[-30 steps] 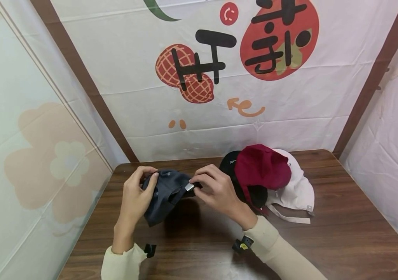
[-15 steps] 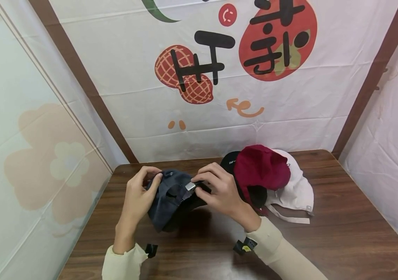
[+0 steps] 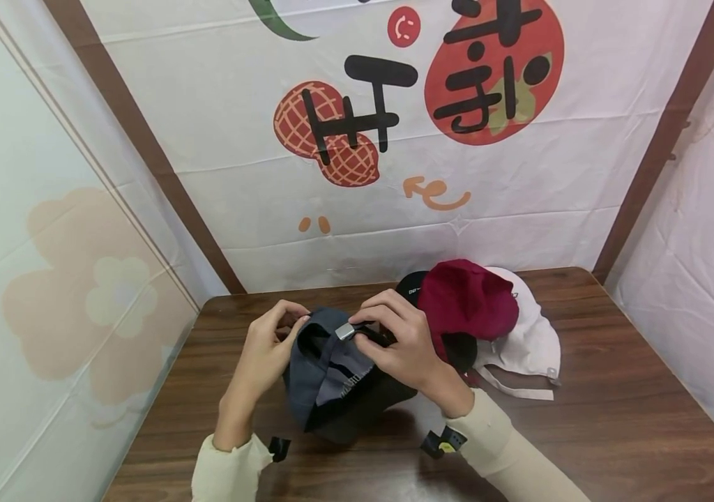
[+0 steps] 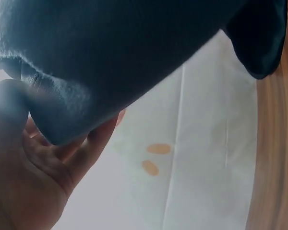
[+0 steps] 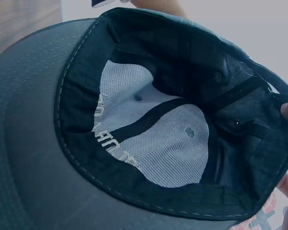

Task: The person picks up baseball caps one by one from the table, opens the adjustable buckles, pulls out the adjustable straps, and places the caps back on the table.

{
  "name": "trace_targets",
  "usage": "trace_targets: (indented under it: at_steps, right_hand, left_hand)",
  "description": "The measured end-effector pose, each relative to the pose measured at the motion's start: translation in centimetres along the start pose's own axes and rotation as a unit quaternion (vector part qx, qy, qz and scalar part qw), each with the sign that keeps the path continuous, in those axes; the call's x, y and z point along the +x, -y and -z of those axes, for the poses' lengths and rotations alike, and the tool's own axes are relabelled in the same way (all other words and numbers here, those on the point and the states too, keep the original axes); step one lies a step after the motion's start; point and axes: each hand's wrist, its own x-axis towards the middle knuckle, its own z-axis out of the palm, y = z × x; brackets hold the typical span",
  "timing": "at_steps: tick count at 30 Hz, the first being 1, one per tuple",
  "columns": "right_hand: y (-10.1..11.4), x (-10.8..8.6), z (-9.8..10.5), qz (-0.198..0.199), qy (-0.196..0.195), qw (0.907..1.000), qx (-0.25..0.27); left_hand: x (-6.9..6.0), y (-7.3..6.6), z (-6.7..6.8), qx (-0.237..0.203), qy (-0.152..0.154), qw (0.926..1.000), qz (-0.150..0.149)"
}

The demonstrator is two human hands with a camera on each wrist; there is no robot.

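Observation:
A dark blue-grey cap (image 3: pixel 303 390) is held above the table, tilted with its brim low and toward the right. My left hand (image 3: pixel 268 348) pinches the crown's left edge between thumb and fingers; the left wrist view shows the fabric (image 4: pixel 110 57) over that hand (image 4: pixel 43 167). With thumb and fingertips, my right hand (image 3: pixel 401 341) grips the back strap beside its silver buckle (image 3: pixel 345 331). From the right wrist view, the cap's inside shows a pale mesh lining (image 5: pixel 168 143) with lettering, and the brim (image 5: pixel 33 134) lies at left.
Right of my right hand lies a pile of caps: a maroon cap (image 3: pixel 466 300) on top, a black cap (image 3: pixel 412 284) beneath it, and a white cap (image 3: pixel 529 335) with a loose strap. The wooden table (image 3: pixel 620 418) meets a printed cloth wall (image 3: pixel 507 216) behind.
The cap has turned so that its inside and brim now face the head camera more. My left hand has moved to the right with it; the right hand keeps its grip by the buckle.

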Motion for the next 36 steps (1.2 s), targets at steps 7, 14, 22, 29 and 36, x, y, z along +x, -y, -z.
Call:
trace_targets:
  at_steps: [7,14,22,29,36]
  right_hand:
    - [-0.3,-0.2,0.2,-0.001,-0.005,1.0,0.005]
    - [-0.7,-0.4,0.5,-0.016,-0.012,0.9998,0.002]
    - [-1.1,-0.7,0.9,-0.035,-0.025,0.9991,-0.001]
    - [-1.5,-0.9,1.1,-0.048,-0.035,0.9982,0.008]
    - [-1.7,-1.1,1.5,-0.057,-0.034,0.9978,0.004]
  left_hand:
    - [0.4,0.4,-1.0,-0.015,0.066,0.9976,0.012]
    - [0.7,0.5,-1.5,0.0,0.075,0.997,0.019]
    - [1.0,-0.3,-1.6,0.026,0.008,0.9993,-0.027]
    - [1.2,-1.3,-1.8,0.026,-0.05,0.9942,-0.092]
    - [1.5,-3.4,-2.4,0.012,-0.075,0.987,-0.141]
